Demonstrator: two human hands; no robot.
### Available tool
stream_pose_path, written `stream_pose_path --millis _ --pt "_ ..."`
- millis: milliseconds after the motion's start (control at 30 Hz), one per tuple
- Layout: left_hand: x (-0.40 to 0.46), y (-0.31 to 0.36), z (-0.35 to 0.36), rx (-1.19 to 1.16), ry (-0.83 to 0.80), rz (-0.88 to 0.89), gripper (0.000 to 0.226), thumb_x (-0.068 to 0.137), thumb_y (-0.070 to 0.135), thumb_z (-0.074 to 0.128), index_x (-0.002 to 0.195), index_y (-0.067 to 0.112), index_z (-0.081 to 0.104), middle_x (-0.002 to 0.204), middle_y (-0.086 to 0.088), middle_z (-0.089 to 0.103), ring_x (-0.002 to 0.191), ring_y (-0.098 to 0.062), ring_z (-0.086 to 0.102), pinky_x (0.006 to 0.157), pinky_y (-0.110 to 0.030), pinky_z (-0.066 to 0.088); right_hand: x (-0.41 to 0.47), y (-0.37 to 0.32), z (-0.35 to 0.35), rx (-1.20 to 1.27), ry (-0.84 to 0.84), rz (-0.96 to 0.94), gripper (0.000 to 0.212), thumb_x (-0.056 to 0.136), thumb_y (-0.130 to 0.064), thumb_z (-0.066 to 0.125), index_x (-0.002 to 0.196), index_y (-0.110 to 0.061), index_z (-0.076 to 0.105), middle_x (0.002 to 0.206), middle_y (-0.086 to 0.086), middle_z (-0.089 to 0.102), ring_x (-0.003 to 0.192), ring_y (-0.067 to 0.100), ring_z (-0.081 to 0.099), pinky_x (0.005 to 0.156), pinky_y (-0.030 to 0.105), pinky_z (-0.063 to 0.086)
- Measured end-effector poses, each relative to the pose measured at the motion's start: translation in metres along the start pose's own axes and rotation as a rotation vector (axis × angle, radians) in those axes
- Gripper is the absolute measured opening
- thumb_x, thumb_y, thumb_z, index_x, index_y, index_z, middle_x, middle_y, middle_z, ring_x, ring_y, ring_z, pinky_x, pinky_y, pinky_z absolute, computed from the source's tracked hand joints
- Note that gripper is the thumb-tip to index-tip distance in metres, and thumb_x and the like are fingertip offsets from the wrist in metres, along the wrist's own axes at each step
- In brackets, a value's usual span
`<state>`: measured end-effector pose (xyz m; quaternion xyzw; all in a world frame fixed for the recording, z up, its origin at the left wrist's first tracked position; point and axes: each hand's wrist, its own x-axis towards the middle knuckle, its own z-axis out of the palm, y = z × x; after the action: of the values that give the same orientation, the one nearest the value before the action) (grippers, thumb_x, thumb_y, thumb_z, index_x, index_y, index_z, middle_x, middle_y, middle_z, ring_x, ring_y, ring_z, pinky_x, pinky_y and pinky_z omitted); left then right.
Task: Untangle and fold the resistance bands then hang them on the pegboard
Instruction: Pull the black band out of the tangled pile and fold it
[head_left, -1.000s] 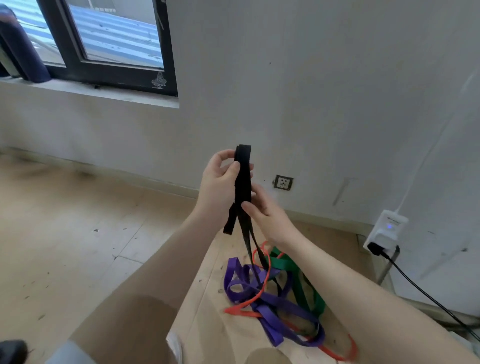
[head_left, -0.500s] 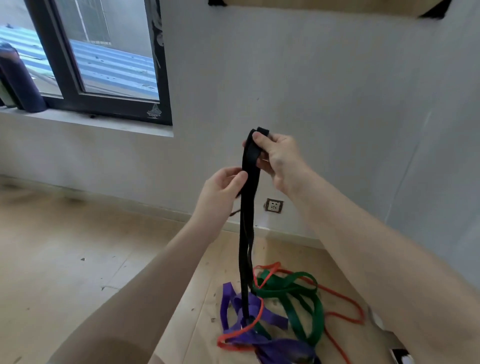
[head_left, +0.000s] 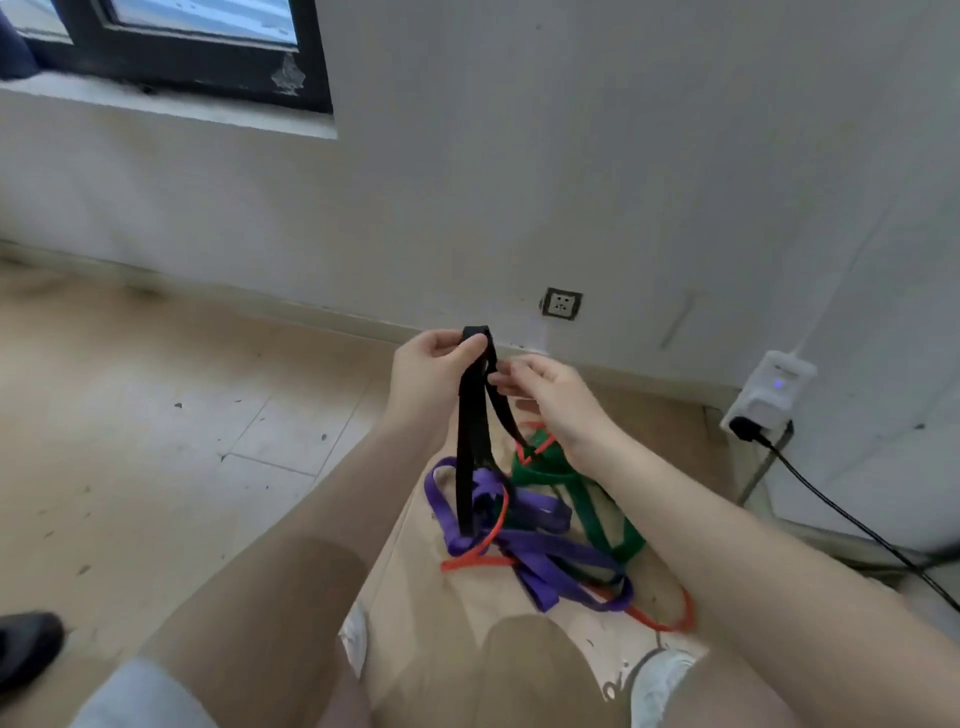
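Left hand (head_left: 434, 379) is pinching the top fold of the black band (head_left: 471, 441) between thumb and curled fingers, holding it up in front of the wall. Right hand (head_left: 553, 395) sits just beside it, fingertips (head_left: 498, 382) touching the band's other strand right under the fold; those fingers are bent, but I can't tell if they're really clamping the strap or only brushing it. The black band hangs down in two strands that spread apart a bit, and the lower end drops into the pile on the floor.

That pile is a proper tangle: the purple band (head_left: 540, 556) looped over itself in the middle, the green band (head_left: 597, 514) on the right side of it, and the thin red band (head_left: 488, 558) threading through both and running out toward the right foot. All of it lies on the tan tiled floor (head_left: 156, 415), between the person's knees.

Further out: a wall socket (head_left: 561, 303) low on the white wall, a white plug-in adapter (head_left: 769, 395) with a small lit blue dot and a black cable (head_left: 857, 525) trailing off right. Dark window frame (head_left: 208, 62) top left. No readable brand or writing on any band or on the adapter; too blurry.
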<state>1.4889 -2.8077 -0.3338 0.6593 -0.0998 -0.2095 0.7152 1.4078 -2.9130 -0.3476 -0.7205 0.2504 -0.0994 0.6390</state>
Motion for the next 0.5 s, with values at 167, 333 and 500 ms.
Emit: stream_pose_path --millis 167,333,500 --pt "0.011 -0.02 0.002 -0.1 -0.037 -0.172 0.031 0.088 0.004 0.06 0.117 -0.004 0.057 0.105 -0.016 0.066 0.093 -0.023 0.067 0.084 -0.033 0.055 -0.005 0.062 0.025 -0.271 -0.073 -0.096 0.043 0.087 -0.02 0.062 0.128 -0.021 0.046 0.124 -0.008 0.056 0.115 0.003 0.05 0.097 0.022 0.039" --pt "0.025 -0.009 -0.004 -0.27 -0.054 -0.144 0.031 0.089 0.003 0.058 0.119 -0.007 0.053 0.108 -0.018 0.065 0.101 -0.025 0.065 0.088 -0.033 0.054 0.013 0.07 0.033 -0.256 0.092 -0.118 0.015 0.09 -0.017 0.058 0.104 -0.02 0.056 0.097 -0.006 0.065 0.092 0.009 0.06 0.083 0.028 0.049" --pt "0.041 -0.006 -0.013 -0.336 -0.034 -0.083 0.019 0.094 0.016 0.052 0.108 0.004 0.059 0.108 -0.011 0.067 0.105 -0.021 0.064 0.094 -0.034 0.05 0.027 0.037 0.021 -0.245 0.029 -0.133 0.013 0.088 -0.017 0.061 0.1 -0.021 0.062 0.091 -0.001 0.067 0.083 0.011 0.063 0.072 0.024 0.051"
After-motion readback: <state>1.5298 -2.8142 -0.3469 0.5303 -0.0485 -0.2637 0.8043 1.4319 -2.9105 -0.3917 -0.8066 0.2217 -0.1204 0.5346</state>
